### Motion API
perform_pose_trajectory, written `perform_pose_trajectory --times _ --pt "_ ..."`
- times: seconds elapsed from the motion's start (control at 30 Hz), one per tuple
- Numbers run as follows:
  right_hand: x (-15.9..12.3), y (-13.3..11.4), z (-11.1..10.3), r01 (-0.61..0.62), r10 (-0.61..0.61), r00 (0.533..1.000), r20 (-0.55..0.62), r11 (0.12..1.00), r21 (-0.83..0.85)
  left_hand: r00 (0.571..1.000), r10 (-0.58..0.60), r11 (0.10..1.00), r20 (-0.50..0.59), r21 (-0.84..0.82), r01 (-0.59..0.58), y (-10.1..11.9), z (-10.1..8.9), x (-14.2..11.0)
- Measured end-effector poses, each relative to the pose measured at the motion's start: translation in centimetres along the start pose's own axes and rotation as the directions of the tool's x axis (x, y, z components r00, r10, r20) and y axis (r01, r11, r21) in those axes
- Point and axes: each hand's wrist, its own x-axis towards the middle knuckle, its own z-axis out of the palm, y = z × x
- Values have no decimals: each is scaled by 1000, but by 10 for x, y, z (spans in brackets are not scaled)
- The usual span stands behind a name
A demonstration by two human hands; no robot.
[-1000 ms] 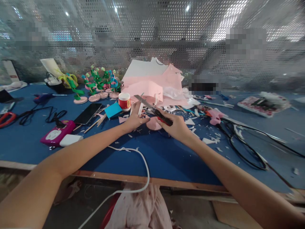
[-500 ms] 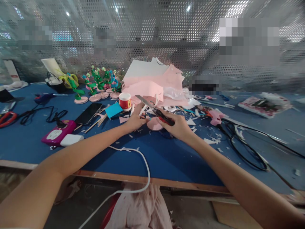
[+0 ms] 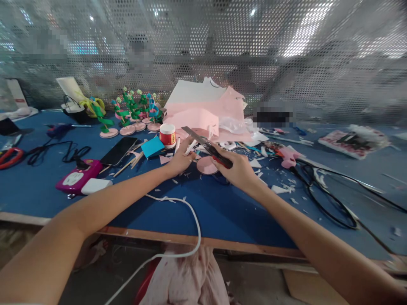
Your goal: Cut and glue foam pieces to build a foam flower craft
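Note:
My right hand point(image 3: 237, 168) is closed around the black and red handle of a utility knife point(image 3: 206, 146). Its long blade is extended, pointing up and to the left. Thumb and fingers of my left hand point(image 3: 180, 162) close on a small white strip point(image 3: 190, 147), just under the blade; where the blade meets it, if at all, I cannot make out. Between my hands a round pink disc point(image 3: 206, 166) lies flat on the blue table. A red and white glue tub point(image 3: 167, 136) stands just behind my left hand, beside a blue paper square point(image 3: 152, 147).
Several green and blue paper spirals on pink discs point(image 3: 109, 133) stand at the back left. A phone point(image 3: 119, 151), a purple power socket point(image 3: 79, 174) and red-handled scissors point(image 3: 12, 157) lie left. Pink sheets point(image 3: 197, 101) lean behind. A pink glue gun point(image 3: 288, 156) with black cable lies right.
My left thumb has drawn back slightly from the pink disc, leaving more of it exposed. The knife stays in my right hand, nearly in place.

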Motion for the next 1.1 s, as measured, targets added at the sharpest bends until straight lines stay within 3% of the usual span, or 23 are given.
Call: perform_pose_trajectory --times 0.27,0.53,0.77,0.93,1.1 --pt "-1 -1 2 24 -24 1000 -9 999 44 997 54 995 54 86 -59 -3 -3 2" --pt "-2 -5 1 23 -23 1000 1 999 27 1000 -12 998 -27 -70 10 -8 0 4" --pt "-2 -5 2 23 -23 1000 3 1000 8 996 84 996 27 25 -84 -16 -3 7" --pt "-4 -11 1 42 -42 998 54 999 0 998 -20 996 -63 -92 14 -17 -1 9" --pt "-5 -10 2 60 -60 998 2 998 1 997 -80 992 -21 -104 78 -11 -1 6"
